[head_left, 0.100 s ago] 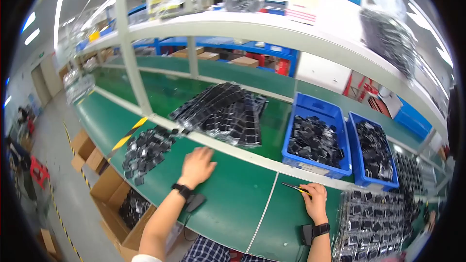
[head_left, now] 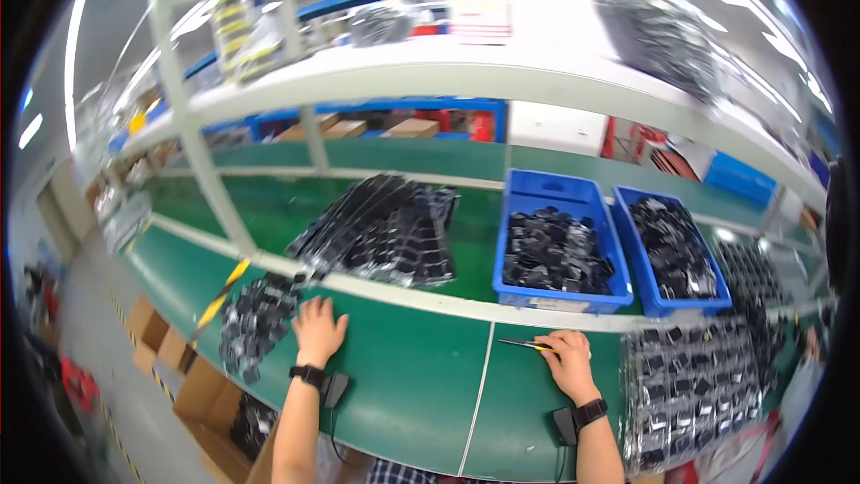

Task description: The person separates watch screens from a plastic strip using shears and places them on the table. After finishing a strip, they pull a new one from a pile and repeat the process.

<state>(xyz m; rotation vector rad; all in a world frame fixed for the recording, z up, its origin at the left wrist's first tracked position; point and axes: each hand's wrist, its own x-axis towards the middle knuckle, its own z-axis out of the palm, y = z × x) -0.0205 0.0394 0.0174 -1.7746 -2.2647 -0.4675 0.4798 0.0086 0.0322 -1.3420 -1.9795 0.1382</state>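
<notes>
Black wristbands (head_left: 590, 412), dark checked clothing (head_left: 399, 473)

Tally: 1 left hand (head_left: 320, 332) and 1 right hand (head_left: 568, 364), total 2; dark wristbands (head_left: 307, 375), 2, left and right; small black boxes (head_left: 337, 390), 2, one beside each wristband; slim black-and-yellow tool (head_left: 520, 342), 1; blue bins (head_left: 560, 299), 2; loose heap of small dark pieces (head_left: 258, 323), 1; pile of dark plastic-wrapped strips (head_left: 385, 229), 1; large open carton at lower left (head_left: 208, 392), 1; clear pocketed trays at right front (head_left: 632, 385), at least 1, layers not separable; individual pieces in heap and bins overlap, count not obtainable
</notes>
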